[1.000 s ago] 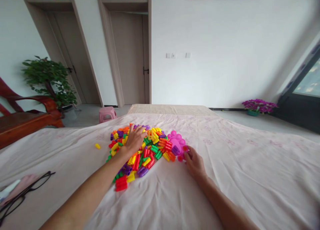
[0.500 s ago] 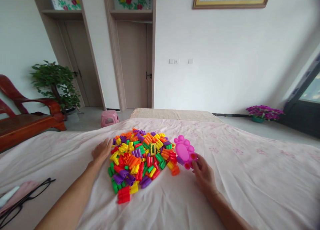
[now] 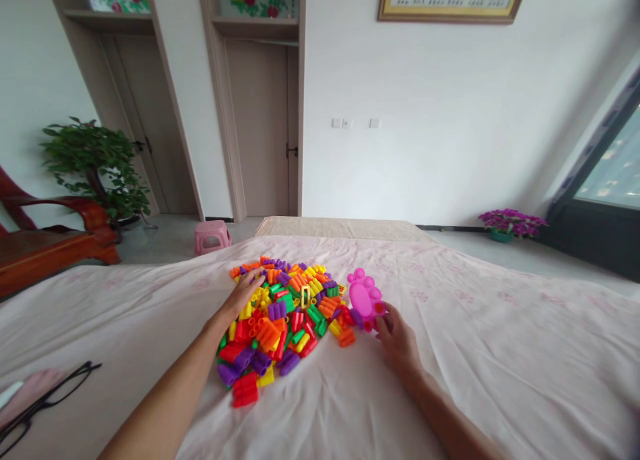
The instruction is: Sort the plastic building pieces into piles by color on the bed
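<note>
One pink piece (image 3: pixel 361 300) — round-knobbed | right fingers (image 3: pixel 389 319): pinching its edge | left fingers (image 3: pixel 251 278): at multicolored blocks (image 3: pixel 270 334) — grip unclear

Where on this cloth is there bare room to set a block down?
Bare cloth lies between the glasses and left forearm, between both forearms below the block pile, and right of the right hand. It is crowded across the pile, where the left hand is, and towards the pink paw-shaped piece.

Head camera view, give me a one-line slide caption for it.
Left hand on a pile of colorful plastic blocks, right hand at a pink flower-like piece.
</note>
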### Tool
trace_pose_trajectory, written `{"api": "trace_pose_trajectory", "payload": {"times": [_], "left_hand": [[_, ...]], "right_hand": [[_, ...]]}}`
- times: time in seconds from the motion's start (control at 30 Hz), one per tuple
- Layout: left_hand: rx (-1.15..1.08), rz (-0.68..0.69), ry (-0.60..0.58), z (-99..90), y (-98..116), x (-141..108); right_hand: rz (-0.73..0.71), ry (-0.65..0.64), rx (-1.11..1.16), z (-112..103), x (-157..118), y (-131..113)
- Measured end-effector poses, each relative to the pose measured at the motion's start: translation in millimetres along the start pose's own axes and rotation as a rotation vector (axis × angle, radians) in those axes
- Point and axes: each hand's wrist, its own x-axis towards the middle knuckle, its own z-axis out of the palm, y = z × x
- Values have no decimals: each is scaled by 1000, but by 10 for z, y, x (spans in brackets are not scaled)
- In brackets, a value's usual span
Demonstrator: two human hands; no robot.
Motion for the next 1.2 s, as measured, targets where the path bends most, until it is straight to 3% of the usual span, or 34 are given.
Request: {"api": "trace_pose_trajectory", "payload": {"times": [0.13, 0.23, 0.3, 0.4, 0.5, 0.6, 0.67, 0.77, 0.93, 1.07, 1.2], "left_hand": [[20, 48, -112, 154, 387, -114], [30, 94, -158, 123, 597, -291], [66, 119, -145, 40, 608, -473], [292, 157, -81, -107, 372, -847], [493, 122, -67, -190, -39, -1282], [608, 113, -80, -166, -350, -1642], [650, 139, -39, -100, -414, -1775], [648, 190, 24, 52, -324, -1790], [552, 323, 114, 405, 52, -1520], [438, 354, 152, 626, 422, -1287], [492, 372, 230, 564, 601, -1212]], "right_hand": [[-139, -35, -33, 82, -52, -70], [-96, -47, 104, 80, -36, -136], [-48, -46, 201, 24, 38, -169], [-19, -20, 110, -109, 251, -184], [-24, -15, -254, -187, 510, -191], [-30, -90, -506, -114, 693, -269], [-50, -168, -586, 2, 722, -383], [-146, -290, -662, 188, 602, -609], [-312, -411, -591, 324, 240, -900], [-310, -313, -492, 140, 215, -936], [-194, -197, -637, -224, 300, -824]]}}
